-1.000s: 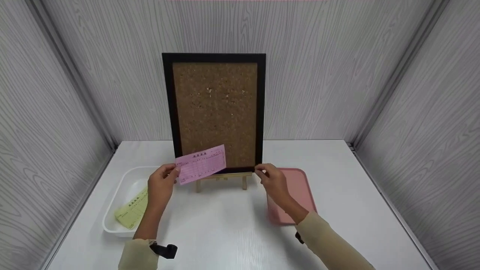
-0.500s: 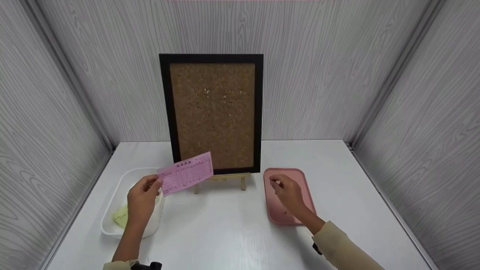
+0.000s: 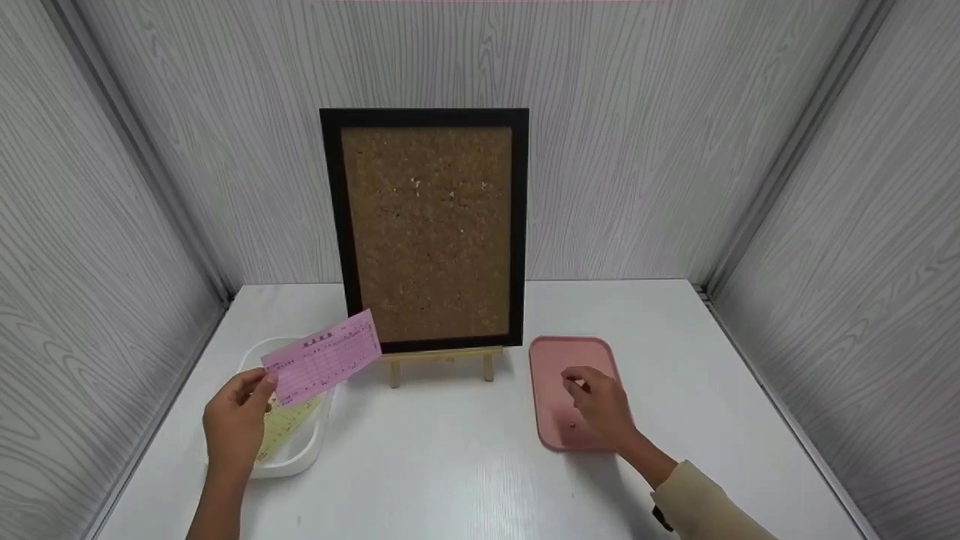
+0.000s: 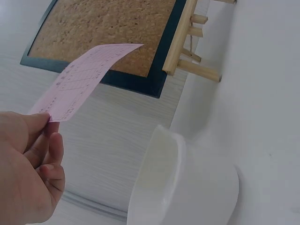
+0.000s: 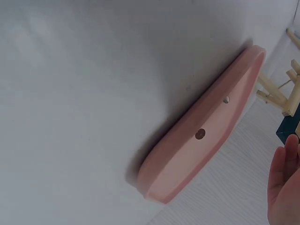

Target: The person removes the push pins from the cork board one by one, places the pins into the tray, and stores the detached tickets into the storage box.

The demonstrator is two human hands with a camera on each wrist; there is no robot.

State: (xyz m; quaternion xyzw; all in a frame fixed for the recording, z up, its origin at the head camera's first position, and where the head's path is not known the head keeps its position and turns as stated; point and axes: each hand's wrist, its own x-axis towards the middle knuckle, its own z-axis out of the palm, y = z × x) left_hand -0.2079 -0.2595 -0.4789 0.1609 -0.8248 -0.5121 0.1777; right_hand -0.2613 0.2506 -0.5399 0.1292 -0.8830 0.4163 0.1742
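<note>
My left hand (image 3: pixel 236 424) pinches the end of a pink printed paper slip (image 3: pixel 322 356) between thumb and fingers. The slip hangs over a white plastic tub (image 3: pixel 304 461), where a yellow-green slip (image 3: pixel 287 429) lies partly covered. Above a shallow pink tray (image 3: pixel 549 379), my right hand (image 3: pixel 600 401) has its thumb and forefinger bent toward each other; whether something tiny is between them is hidden. In the right wrist view a small round brownish metal piece (image 5: pixel 200 134) and a shiny piece (image 5: pixel 226 100) lie in the tray.
A black-framed cork board (image 3: pixel 431 240) leans upright on a small wooden easel (image 3: pixel 395 373) at the back of the white table (image 3: pixel 442 450). Pale wood-grain walls (image 3: pixel 637 150) enclose the table behind and at both sides.
The left hand has carried the pink slip leftward and down, away from the board to the tub. The right hand has moved right and down, from the board's lower corner to over the tray.
</note>
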